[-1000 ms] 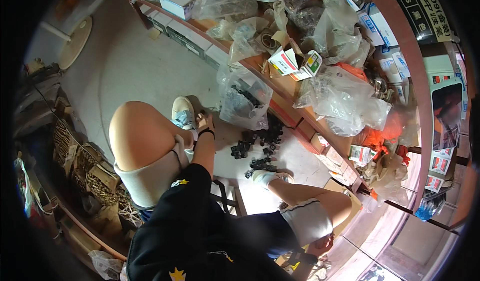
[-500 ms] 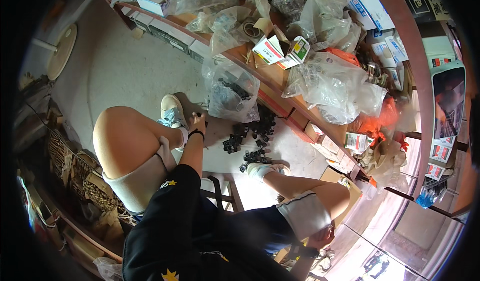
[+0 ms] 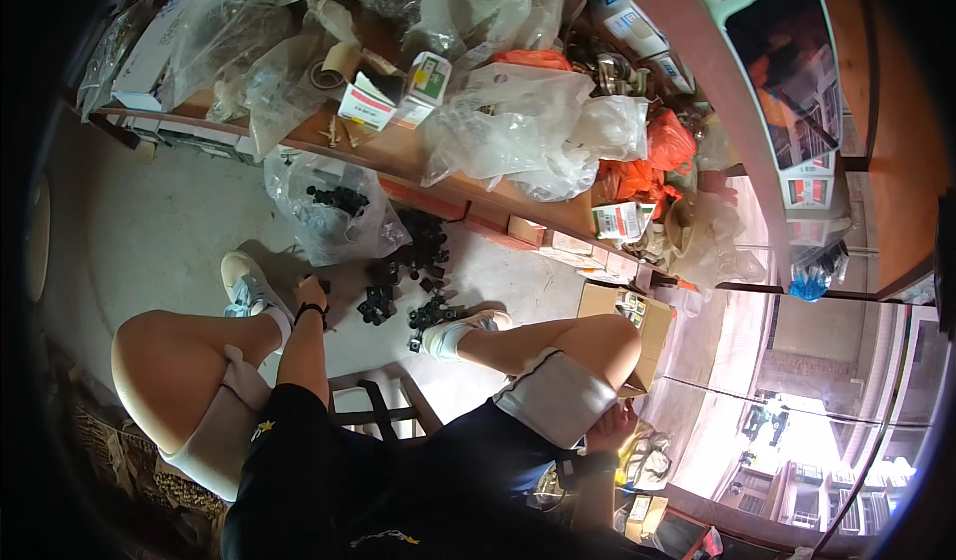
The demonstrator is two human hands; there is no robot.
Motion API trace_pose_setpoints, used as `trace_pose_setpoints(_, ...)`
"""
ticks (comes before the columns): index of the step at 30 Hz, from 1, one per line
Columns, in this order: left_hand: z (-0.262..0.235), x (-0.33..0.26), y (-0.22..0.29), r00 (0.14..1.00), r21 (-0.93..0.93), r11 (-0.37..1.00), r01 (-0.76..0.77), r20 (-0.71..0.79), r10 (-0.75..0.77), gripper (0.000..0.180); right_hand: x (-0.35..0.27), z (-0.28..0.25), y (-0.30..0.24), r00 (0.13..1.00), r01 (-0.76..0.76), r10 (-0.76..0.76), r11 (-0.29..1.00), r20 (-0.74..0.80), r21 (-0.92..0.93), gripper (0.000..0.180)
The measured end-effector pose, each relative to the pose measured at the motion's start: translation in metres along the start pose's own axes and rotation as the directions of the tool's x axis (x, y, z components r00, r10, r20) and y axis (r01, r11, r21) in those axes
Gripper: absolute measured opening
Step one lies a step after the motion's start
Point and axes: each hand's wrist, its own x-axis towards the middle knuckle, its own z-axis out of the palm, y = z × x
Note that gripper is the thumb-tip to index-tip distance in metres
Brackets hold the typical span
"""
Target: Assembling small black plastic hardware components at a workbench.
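Left hand hanging low near black parts

The right hand (image 3: pixel 610 427) is resting beside the right knee, its grip hidden. The left hand (image 3: pixel 312 291) is hovering by a shoe (image 3: pixel 242 275), its grip unclear. Black parts (image 3: pixel 377 304) are lying on the floor (image 3: pixel 199 202), near a clear bag (image 3: pixel 344 243) below the shelf (image 3: pixel 383 154).

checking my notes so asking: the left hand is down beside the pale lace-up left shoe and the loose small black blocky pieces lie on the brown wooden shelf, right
Not quite: the loose small black blocky pieces lie on the grey floor, not the brown wooden shelf, as the head view shows. The left hand is indeed down beside the pale lace-up left shoe.
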Motion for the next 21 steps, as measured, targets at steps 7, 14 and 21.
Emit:
trace_pose_setpoints(7, 0.015, 0.004, 0.003, 0.999, 0.104, 0.995, -0.002, -0.036, 0.006, 0.032, 0.005, -0.010, 0.000, 0.999, 0.038, -0.038, 0.999, -0.014, -0.031, 0.023)
trace_pose_setpoints(14, 0.023, 0.022, 0.006, 0.998, -0.006, 0.998, 0.062, -0.018, -0.062, 0.039, 0.002, -0.017, -0.001, 0.993, 0.050, -0.057, 0.996, -0.106, -0.070, 0.015)
trace_pose_setpoints(21, 0.026, 0.030, 0.020, 0.968, -0.271, 0.930, 0.250, 0.109, -0.228, 0.037, -0.001, -0.001, -0.001, 0.981, 0.068, -0.083, 0.994, -0.178, -0.087, 0.023)
